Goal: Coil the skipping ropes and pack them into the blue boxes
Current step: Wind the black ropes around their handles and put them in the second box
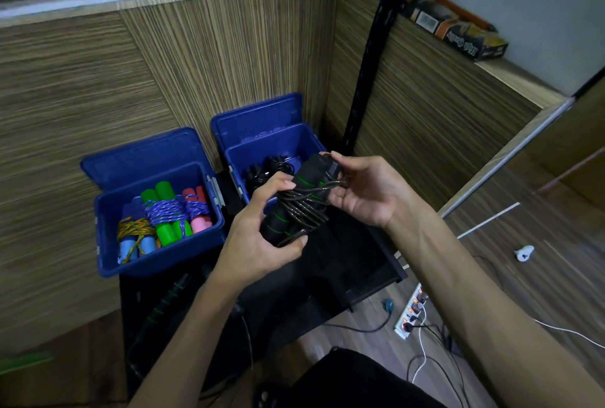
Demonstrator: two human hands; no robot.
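I hold a black skipping rope (296, 203) with green-ringed handles, its dark cord wound round the two handles. My left hand (262, 237) grips the lower ends of the handles. My right hand (363, 188) pinches the cord and the upper end of the bundle. Behind the bundle the right blue box (262, 145) stands with its lid up and black ropes inside. The left blue box (108, 237) holds several coiled ropes with green, pink, blue and purple handles. Another black rope with green rings (163, 302) lies loose on the dark table.
Both boxes stand on a black table (327, 276) against wood-striped wall panels. A black pole (370, 80) rises behind the right box. On the floor at right lie a power strip (411, 312) with cables and a small white object (523, 252). Cartons sit on the ledge (458, 31).
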